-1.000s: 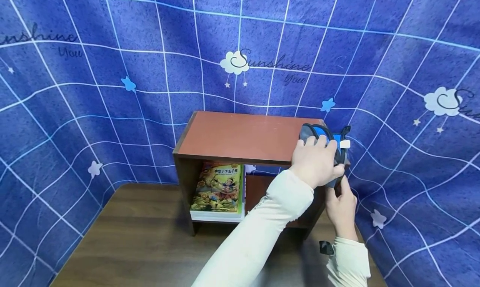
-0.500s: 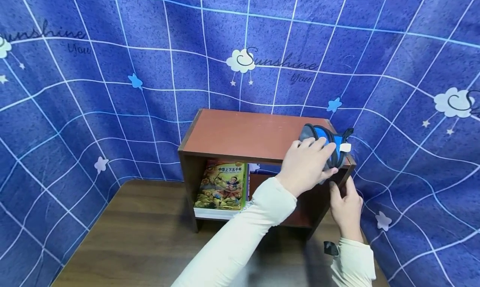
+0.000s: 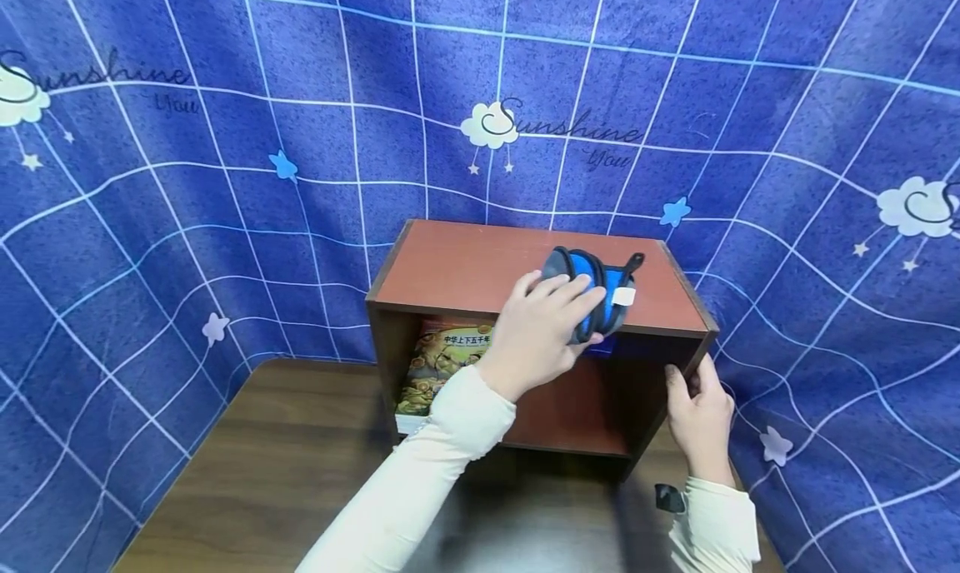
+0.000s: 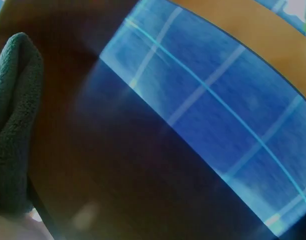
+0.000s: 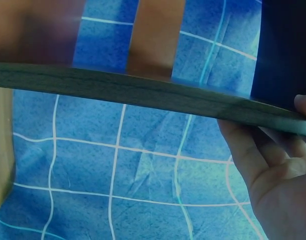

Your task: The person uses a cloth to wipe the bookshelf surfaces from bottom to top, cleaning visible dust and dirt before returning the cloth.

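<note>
A small brown shelf point(image 3: 465, 256) with a reddish top stands on the wooden table. My left hand point(image 3: 536, 331) holds a folded, fuzzy cleaning cloth point(image 3: 617, 313), blue and grey with black edging, a black loop and a white tag, against the shelf top near its front edge. In the left wrist view the bunched cloth point(image 4: 15, 125) shows at the left; most of the hand is out of sight. My right hand point(image 3: 701, 419) grips the shelf's right side panel near the top front corner. In the right wrist view its thumb and fingers lie on opposite sides of the panel point(image 5: 143, 92).
Inside the shelf at the left lies a stack of books point(image 3: 442, 365), partly hidden by the left arm. The wooden table point(image 3: 300, 440) extends to the left and front. A blue patterned curtain point(image 3: 300, 248) hangs behind and at both sides.
My left hand has moved the cleaning cloth leftward along the shelf top, away from the right edge. My right hand stays at the right side panel. The head view has shifted slightly.
</note>
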`<move>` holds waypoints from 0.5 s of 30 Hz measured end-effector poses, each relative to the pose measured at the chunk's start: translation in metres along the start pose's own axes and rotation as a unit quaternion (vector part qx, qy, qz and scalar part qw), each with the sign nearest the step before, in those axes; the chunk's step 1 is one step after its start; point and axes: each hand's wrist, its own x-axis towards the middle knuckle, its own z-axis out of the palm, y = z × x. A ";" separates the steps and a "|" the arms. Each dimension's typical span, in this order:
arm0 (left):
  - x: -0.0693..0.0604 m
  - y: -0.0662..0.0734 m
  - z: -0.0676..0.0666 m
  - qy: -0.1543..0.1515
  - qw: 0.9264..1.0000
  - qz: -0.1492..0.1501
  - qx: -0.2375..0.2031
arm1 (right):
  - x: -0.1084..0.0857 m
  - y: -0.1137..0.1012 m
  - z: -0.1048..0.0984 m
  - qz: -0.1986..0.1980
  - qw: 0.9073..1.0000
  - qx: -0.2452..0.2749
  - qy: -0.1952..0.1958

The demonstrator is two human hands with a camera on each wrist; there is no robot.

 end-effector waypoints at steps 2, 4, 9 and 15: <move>-0.011 -0.011 -0.005 0.014 1.000 -0.006 -0.006 | 0.000 0.001 0.001 -0.002 1.000 -0.002 -0.001; -0.021 -0.021 -0.010 0.030 0.999 -0.012 -0.013 | 0.000 0.001 0.001 -0.005 1.000 -0.004 0.002; -0.043 -0.044 -0.020 0.066 0.997 -0.018 -0.029 | 0.001 0.003 0.001 -0.014 1.000 -0.006 0.010; -0.063 -0.067 -0.029 0.092 0.995 -0.024 -0.035 | 0.001 0.001 0.000 -0.024 1.000 -0.001 0.013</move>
